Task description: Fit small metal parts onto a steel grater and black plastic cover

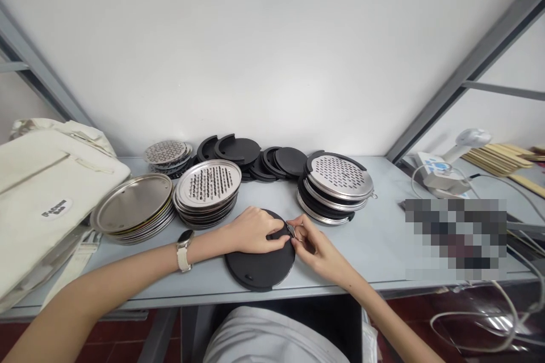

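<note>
Along the near edge of the gray tabletop (383, 249), a black disc (255, 269) lies beneath the left hand (255, 231); clock directions are read from its center. The left thumb and forefinger are parted over the disc; whether the tucked fingers grip it cannot be told. At two o'clock, the right hand (315, 241) pinches a small metal piece (292, 229) at the rim. Likely faults: the piece, offering little surface to fingertips, could spring loose if the pinch slackens; the disc, its six-o'clock rim close to the table's edge, could pivot or slide off under uneven pressure. At one o'clock, a staggered stack of graters (338, 176) stands near the right knuckles and could shift if bumped. Toward ten o'clock, a perforated grater pile (208, 184) might scrape a straying left forearm.
</note>
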A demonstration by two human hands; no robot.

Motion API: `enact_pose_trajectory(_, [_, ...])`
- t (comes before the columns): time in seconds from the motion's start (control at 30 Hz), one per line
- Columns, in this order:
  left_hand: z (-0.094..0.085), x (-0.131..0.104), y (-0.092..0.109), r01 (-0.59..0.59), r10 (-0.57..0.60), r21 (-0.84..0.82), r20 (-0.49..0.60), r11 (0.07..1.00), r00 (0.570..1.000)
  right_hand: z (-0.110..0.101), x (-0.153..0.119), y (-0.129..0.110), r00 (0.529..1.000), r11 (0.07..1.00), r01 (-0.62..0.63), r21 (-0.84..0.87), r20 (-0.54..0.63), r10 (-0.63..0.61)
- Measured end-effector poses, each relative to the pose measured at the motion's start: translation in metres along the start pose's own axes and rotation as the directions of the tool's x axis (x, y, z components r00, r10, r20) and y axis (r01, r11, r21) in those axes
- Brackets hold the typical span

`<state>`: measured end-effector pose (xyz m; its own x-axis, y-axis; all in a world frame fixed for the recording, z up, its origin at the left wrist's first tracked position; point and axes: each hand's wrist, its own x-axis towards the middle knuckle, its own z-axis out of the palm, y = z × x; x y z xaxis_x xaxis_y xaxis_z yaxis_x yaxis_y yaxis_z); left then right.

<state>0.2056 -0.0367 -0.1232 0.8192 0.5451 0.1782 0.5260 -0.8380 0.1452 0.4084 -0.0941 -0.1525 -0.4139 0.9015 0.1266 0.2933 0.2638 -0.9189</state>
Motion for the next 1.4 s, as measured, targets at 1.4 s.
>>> enact_pose_trajectory(1.4, [0.0, 0.005, -0.016, 0.125, -0.124, 0.027, -0.044, 0.992, 0.991, 0.005, -0.005, -0.006, 0.999, 0.962, 0.037, -0.271, -0.006, -0.04])
